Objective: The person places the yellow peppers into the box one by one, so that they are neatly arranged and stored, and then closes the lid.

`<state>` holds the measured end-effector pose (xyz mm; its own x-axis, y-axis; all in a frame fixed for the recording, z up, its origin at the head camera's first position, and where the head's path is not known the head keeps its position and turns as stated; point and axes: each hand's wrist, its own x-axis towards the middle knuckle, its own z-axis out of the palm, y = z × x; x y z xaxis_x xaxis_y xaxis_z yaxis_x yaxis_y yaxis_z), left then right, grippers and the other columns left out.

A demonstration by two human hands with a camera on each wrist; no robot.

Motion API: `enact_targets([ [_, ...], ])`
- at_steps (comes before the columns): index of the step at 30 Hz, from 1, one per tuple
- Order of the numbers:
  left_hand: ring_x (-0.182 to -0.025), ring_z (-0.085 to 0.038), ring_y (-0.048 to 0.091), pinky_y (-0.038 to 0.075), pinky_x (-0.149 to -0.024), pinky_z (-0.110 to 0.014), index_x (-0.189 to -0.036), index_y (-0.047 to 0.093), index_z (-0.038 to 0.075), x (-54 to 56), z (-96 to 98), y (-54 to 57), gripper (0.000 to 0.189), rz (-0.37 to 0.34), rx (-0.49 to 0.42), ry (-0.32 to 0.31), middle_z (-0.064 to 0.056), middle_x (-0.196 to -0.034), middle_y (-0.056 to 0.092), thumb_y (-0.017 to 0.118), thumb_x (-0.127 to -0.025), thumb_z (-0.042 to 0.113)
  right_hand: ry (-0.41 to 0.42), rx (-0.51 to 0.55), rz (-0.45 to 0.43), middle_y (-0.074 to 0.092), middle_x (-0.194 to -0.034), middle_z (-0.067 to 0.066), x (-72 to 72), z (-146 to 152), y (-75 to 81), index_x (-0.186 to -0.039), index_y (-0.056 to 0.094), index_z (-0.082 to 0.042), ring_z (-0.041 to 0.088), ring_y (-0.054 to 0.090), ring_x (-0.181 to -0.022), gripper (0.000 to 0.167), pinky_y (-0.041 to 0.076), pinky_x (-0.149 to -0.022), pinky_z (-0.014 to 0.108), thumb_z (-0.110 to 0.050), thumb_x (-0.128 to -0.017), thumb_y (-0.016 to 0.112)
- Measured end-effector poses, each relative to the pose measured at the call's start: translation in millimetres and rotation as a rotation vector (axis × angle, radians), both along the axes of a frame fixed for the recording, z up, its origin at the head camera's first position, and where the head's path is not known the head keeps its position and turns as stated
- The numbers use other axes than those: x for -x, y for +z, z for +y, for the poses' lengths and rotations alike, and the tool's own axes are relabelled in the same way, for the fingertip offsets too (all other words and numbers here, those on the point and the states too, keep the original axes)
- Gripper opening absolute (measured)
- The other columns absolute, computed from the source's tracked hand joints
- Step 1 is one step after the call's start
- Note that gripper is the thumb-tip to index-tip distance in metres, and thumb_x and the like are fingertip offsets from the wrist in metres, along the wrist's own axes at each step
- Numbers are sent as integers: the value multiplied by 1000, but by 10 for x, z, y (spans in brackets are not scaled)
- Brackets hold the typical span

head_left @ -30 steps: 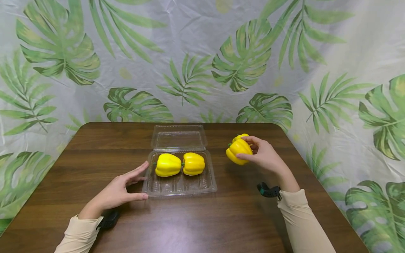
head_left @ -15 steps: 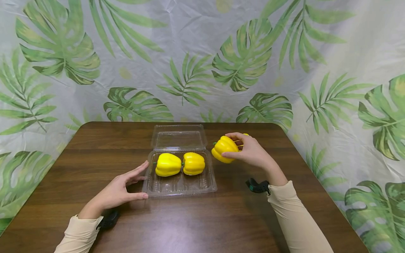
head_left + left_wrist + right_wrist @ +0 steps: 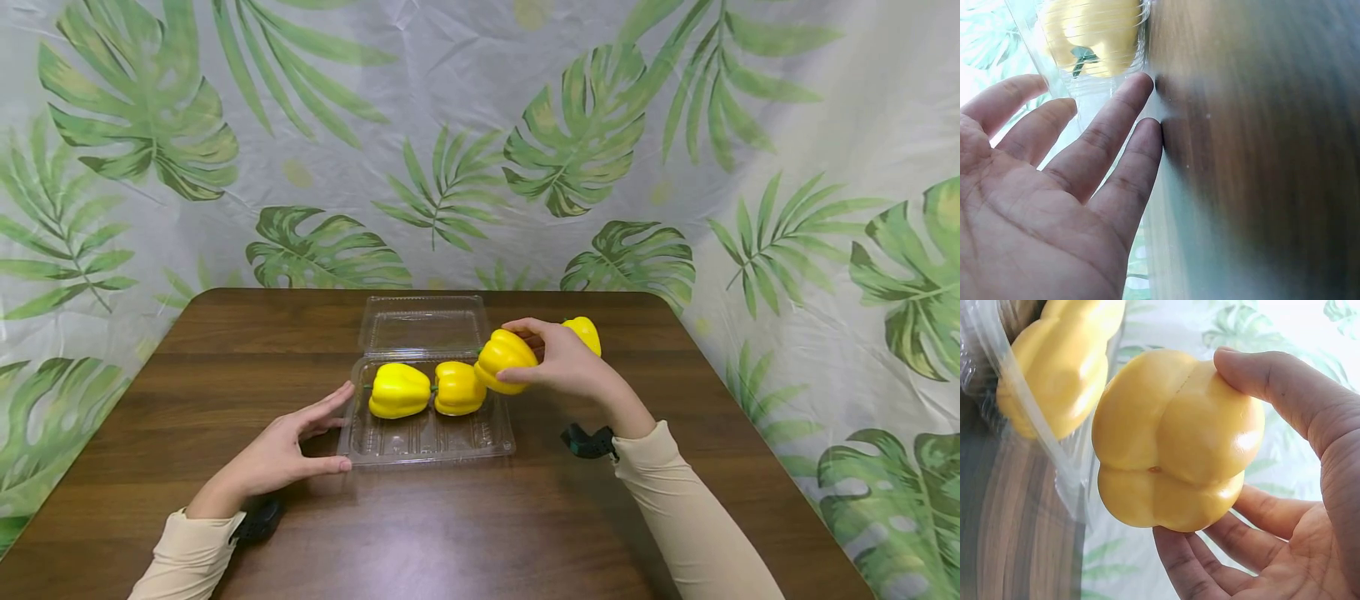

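Our table (image 3: 420,533) bears the box (image 3: 420,439), lid (image 3: 423,325) back, presumably for access. Our left hand (image 3: 281,450), fingers apart, seems to steady it; our right hand (image 3: 567,363) clamps a pepper (image 3: 502,360) thumb-to-fingers, likely for control, at the box's right side.

Head view looks forward and down over the table (image 3: 427,533) to the leaf-print backdrop (image 3: 450,108), well back. Left wrist view, close in and rolled sideways, looks past the left hand (image 3: 273,454) to the clear container (image 3: 420,439); right wrist view, also close, faces the yellow pepper (image 3: 506,362) in the right hand (image 3: 572,361), both shared with head view.
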<state>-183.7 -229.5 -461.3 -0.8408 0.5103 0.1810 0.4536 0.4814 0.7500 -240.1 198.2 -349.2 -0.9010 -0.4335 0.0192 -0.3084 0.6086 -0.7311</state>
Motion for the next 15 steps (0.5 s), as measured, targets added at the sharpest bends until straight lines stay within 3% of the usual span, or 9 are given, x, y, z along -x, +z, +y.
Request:
enact_targets([
  [15, -127, -9, 69, 49, -109, -18, -169, 37, 14, 11, 5, -19, 97, 10, -17, -7, -15, -175, 35, 90, -89, 30, 85, -58, 24, 71, -136, 4, 16, -357, 3, -149, 59, -13, 22, 71, -118, 73, 60, -100, 40, -37, -87, 89],
])
